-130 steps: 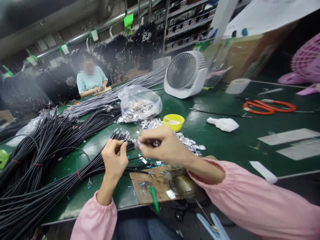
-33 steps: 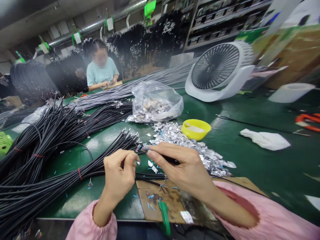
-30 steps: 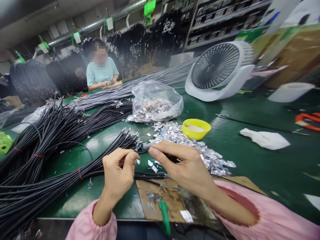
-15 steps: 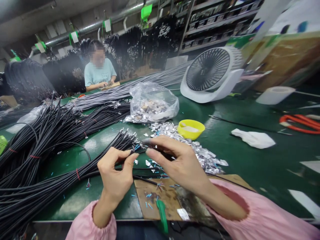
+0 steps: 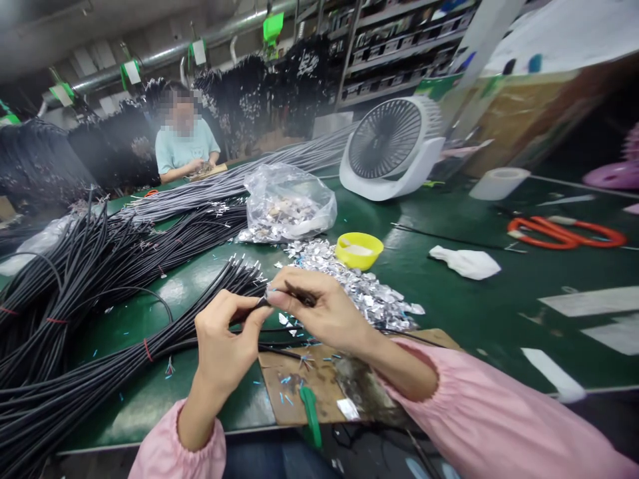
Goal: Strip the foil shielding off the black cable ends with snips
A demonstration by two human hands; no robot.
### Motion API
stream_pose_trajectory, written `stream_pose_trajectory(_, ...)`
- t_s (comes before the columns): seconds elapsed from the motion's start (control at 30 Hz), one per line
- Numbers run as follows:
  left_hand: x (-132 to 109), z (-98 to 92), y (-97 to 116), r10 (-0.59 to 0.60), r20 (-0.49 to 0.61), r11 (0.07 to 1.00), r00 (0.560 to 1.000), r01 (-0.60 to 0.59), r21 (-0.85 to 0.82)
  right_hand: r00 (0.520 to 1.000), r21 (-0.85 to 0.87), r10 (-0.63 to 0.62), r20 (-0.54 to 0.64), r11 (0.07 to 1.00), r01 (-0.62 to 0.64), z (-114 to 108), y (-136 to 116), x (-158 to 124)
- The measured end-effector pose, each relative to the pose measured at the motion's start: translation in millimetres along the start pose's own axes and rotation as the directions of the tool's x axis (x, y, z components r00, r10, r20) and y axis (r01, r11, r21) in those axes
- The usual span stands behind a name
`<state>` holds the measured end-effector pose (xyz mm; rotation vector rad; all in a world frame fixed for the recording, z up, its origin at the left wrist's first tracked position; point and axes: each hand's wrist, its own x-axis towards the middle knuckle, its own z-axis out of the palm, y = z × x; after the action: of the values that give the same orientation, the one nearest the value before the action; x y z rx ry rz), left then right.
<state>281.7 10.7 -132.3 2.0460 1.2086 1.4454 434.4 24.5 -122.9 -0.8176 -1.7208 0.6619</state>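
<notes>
My left hand (image 5: pixel 227 339) pinches a black cable near its end, thumb and forefinger pressed together. Against that cable end, my right hand (image 5: pixel 319 309) is closed, thumb and fingertips meeting on it; something dark shows between its fingers, too hidden to name. Just behind my hands lie the tips of a black cable bundle (image 5: pixel 200 316), tied with a red band. Silver foil pieces (image 5: pixel 367 293) are heaped behind my right hand. Below the hands, a brown board (image 5: pixel 279 399) carries small blue bits and a green-handled tool (image 5: pixel 310 412).
A clear plastic bag (image 5: pixel 292 203), a yellow bowl (image 5: pixel 358 250) and a white fan (image 5: pixel 392 150) stand beyond the foil. Orange-handled scissors (image 5: pixel 564 233) and a white cloth-like piece (image 5: pixel 464 261) lie right. More black cables (image 5: pixel 74 286) fill the left. A person (image 5: pixel 184 143) sits across the table.
My right hand has closed its fingers and come in to the cable end beside my left hand. The view has turned slightly right, showing more of the scissors.
</notes>
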Motion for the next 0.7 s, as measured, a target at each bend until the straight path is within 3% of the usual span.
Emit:
stream_pose_trajectory(0.1,1.7,-1.0,3.8,-0.234,0.102,0.957,0.967,0.248,-0.154,0.998,0.037,0.024,0.056,0.999,-0.027,1.2,3.1,2.3)
stream_pose_trajectory(0.23,5.4,-2.5,9.6,-0.432,0.182,0.847,0.883,0.467,-0.254,0.994,-0.224,-0.106,-0.011,0.969,0.1,3.9,3.2,5.7)
stream_pose_trajectory(0.27,6.7,-3.4,10.1,-0.447,0.185,0.832,0.875,0.483,-0.271,0.992,-0.248,-0.122,-0.018,0.962,0.114,4.4,2.6,6.5)
stream_pose_trajectory(0.33,9.3,-5.3,9.5,-0.436,0.194,0.816,0.879,0.477,-0.328,0.998,-0.127,-0.068,0.008,0.99,0.069,5.0,1.5,7.9)
stream_pose_trajectory(0.43,12.0,-6.2,5.8,-0.344,0.174,0.821,0.923,0.385,-0.421,0.969,0.238,0.167,0.18,0.949,-0.207,6.7,1.0,9.1)
stream_pose_trajectory(0.5,12.1,-4.5,3.2,-0.305,0.111,0.833,0.946,0.321,-0.45,0.943,0.308,0.243,0.229,0.9,-0.307,8.6,1.0,9.1)
stream_pose_trajectory(0.53,11.7,-3.2,2.3,-0.31,0.082,0.837,0.947,0.313,-0.448,0.956,0.268,0.229,0.181,0.924,-0.272,9.5,0.7,8.7)
stream_pose_trajectory(0.6,10.6,-0.9,1.6,-0.353,0.078,0.838,0.933,0.352,-0.418,0.997,0.062,0.078,0.001,0.995,-0.078,10.7,-0.6,7.4)
stream_pose_trajectory(0.67,10.0,0.1,2.0,-0.399,0.137,0.834,0.907,0.42,-0.358,0.989,-0.157,-0.091,-0.115,0.985,0.073,11.2,-2.7,6.1)
stream_pose_trajectory(0.7,10.0,0.1,2.4,-0.409,0.166,0.834,0.897,0.441,-0.331,0.986,-0.19,-0.105,-0.128,0.979,0.08,11.4,-3.9,5.6)
